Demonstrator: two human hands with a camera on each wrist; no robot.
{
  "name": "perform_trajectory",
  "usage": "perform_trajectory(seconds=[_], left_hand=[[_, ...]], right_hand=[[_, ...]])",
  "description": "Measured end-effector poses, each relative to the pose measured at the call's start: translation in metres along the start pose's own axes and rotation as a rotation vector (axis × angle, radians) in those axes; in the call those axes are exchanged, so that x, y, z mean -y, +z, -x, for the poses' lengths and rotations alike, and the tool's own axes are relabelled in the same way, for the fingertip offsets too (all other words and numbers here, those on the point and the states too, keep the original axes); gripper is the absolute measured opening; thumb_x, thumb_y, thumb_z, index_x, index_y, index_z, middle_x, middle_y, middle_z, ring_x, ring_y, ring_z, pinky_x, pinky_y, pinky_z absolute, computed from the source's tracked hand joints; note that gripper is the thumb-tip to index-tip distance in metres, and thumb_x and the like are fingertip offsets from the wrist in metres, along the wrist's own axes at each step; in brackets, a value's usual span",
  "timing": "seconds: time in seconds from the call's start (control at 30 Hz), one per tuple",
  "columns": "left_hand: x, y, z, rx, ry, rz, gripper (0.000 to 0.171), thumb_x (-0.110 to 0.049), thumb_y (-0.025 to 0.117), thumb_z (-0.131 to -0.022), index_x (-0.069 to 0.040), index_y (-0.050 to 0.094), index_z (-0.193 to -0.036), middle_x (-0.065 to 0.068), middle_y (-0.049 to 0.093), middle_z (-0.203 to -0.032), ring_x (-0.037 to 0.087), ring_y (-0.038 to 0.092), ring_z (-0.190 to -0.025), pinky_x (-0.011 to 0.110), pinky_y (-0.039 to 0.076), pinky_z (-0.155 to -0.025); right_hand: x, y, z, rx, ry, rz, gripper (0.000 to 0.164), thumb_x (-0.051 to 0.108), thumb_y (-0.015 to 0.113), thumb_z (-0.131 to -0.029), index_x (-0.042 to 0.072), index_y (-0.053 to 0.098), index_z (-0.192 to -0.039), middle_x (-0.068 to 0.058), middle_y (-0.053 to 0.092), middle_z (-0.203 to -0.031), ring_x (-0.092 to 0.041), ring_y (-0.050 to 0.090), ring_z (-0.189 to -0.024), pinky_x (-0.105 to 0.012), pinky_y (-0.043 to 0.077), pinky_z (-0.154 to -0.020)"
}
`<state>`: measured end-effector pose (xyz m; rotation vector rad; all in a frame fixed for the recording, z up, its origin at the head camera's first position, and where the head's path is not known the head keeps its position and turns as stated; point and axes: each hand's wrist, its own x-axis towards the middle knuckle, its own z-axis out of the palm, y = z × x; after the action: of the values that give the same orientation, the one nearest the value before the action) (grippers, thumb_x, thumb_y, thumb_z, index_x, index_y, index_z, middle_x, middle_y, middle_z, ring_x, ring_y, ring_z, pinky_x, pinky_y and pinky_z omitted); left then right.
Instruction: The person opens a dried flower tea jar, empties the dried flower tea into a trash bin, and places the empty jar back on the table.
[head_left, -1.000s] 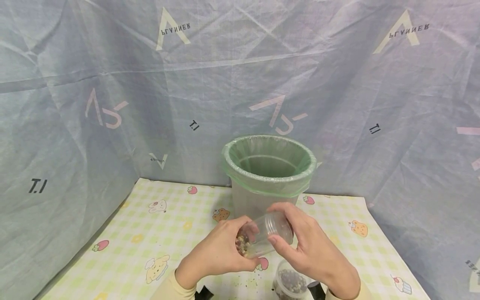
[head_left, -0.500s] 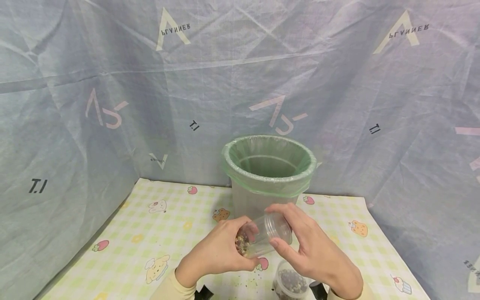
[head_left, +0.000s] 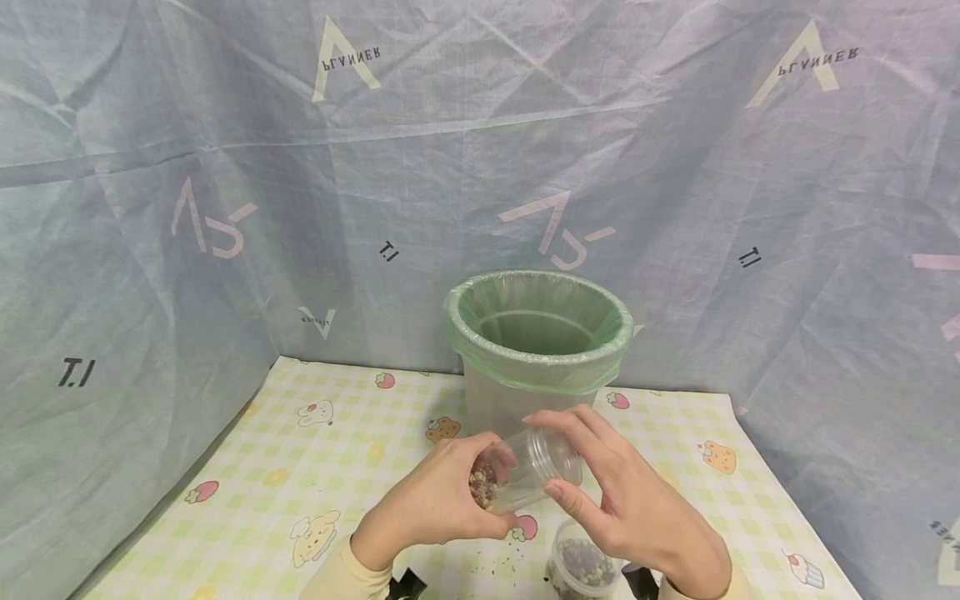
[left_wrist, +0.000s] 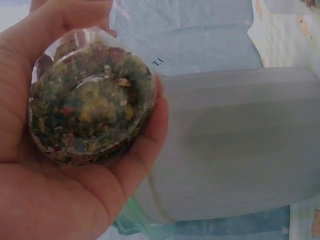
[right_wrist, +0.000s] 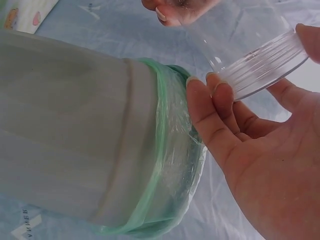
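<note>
The left hand clasps the filled base of a tilted clear plastic jar; its long axis runs across to the right hand, fingers around its ribbed top.

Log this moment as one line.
left hand: grips jar base | right hand: grips jar's ribbed end | jar: tilted, bits at base | tub: upright near right hand | bin: behind hands, green liner

So you've got wrinkly grey-blue fabric wrapping around from your 9 o'clock to 3, plus a green-checked cloth at 6.
</note>
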<state>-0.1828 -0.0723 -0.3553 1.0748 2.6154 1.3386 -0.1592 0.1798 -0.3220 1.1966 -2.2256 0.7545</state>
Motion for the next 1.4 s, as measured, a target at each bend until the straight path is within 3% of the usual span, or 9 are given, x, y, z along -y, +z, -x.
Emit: perform_trajectory(seconds=[0.4, 0.67, 0.8, 1.07, 1.2, 1.4], left_hand=[[0.004, 0.000, -0.001, 0.008, 0.007, 0.010, 0.042, -0.029, 0.086, -0.080, -0.026, 0.063, -0.115, -0.014, 0.067, -0.097, 0.004, 0.064, -0.087, 0.025, 0.054, -0.077], [0.004, 0.000, -0.002, 0.005, -0.015, -0.015, 0.045, -0.030, 0.086, -0.078, -0.022, 0.065, -0.116, -0.014, 0.066, -0.097, 0.004, 0.063, -0.087, 0.025, 0.053, -0.076], [0.004, 0.000, -0.003, 0.004, -0.028, -0.024, 0.046, -0.029, 0.086, -0.079, -0.020, 0.064, -0.119, -0.012, 0.067, -0.099, 0.005, 0.062, -0.086, 0.025, 0.053, -0.075], [0.004, 0.004, -0.003, -0.022, -0.042, -0.039, 0.043, -0.028, 0.083, -0.081, -0.021, 0.064, -0.118, -0.013, 0.066, -0.100, 0.006, 0.062, -0.087, 0.025, 0.053, -0.077], [0.004, 0.005, -0.002, -0.051, -0.037, -0.058, 0.042, -0.028, 0.083, -0.081, -0.023, 0.063, -0.117, -0.013, 0.066, -0.101, 0.006, 0.062, -0.090, 0.026, 0.053, -0.080], [0.001, 0.008, -0.003, -0.099, -0.022, -0.089, 0.043, -0.025, 0.085, -0.080, -0.022, 0.063, -0.115, -0.011, 0.064, -0.099, 0.006, 0.061, -0.093, 0.027, 0.053, -0.083]], right_hand=[[0.000, -0.002, -0.001, -0.003, -0.080, -0.026, 0.056, 0.016, 0.066, -0.095, 0.017, 0.050, -0.149, 0.004, 0.052, -0.139, -0.012, 0.052, -0.123, -0.027, 0.045, -0.098], [0.001, -0.002, -0.001, 0.001, -0.062, -0.020, 0.058, 0.015, 0.066, -0.094, 0.017, 0.049, -0.149, 0.005, 0.051, -0.142, -0.013, 0.051, -0.126, -0.029, 0.045, -0.098], [0.002, 0.000, 0.000, -0.005, 0.028, 0.016, 0.065, 0.018, 0.070, -0.094, 0.024, 0.044, -0.154, 0.008, 0.050, -0.146, -0.010, 0.051, -0.123, -0.030, 0.048, -0.095], [0.005, 0.009, -0.001, -0.110, 0.248, 0.104, 0.056, 0.030, 0.069, -0.098, 0.032, 0.048, -0.150, 0.010, 0.056, -0.120, -0.006, 0.049, -0.095, -0.029, 0.048, -0.080], [0.006, 0.013, -0.003, -0.149, 0.331, 0.103, 0.046, 0.033, 0.066, -0.100, 0.028, 0.054, -0.145, 0.011, 0.059, -0.112, -0.006, 0.051, -0.085, -0.028, 0.047, -0.072], [0.006, 0.016, -0.006, -0.173, 0.411, 0.076, 0.032, 0.034, 0.065, -0.101, 0.020, 0.061, -0.129, 0.017, 0.056, -0.078, -0.001, 0.046, -0.057, -0.023, 0.044, -0.056]])
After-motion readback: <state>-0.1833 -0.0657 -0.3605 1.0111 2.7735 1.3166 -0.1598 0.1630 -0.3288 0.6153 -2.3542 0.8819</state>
